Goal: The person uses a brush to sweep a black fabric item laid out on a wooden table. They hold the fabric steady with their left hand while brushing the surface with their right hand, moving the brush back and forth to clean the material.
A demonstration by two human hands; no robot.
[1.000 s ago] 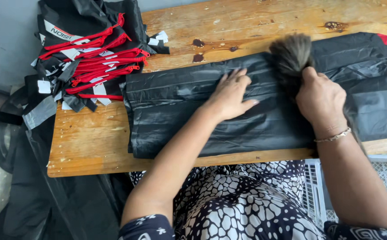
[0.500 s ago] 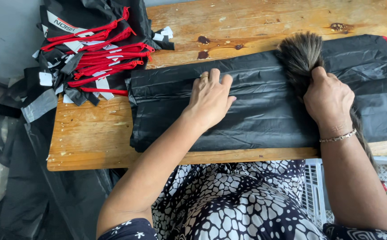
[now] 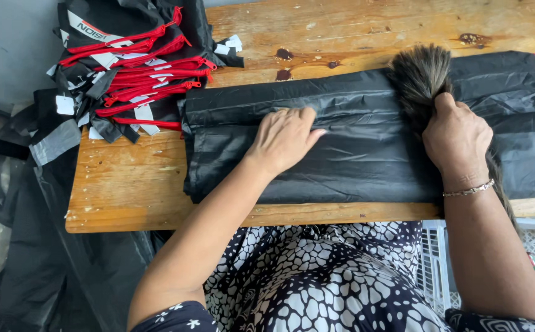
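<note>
The left hand is lying palm-down on the folded black fabric, fingers pressed together and curling over a crease, while the fabric is lying flat across the near edge of the wooden table. The right hand is closing its fingers around a tuft of grey-brown bristles resting on the same fabric. A stack of black pieces with red zippers is sitting at the table's far left corner.
</note>
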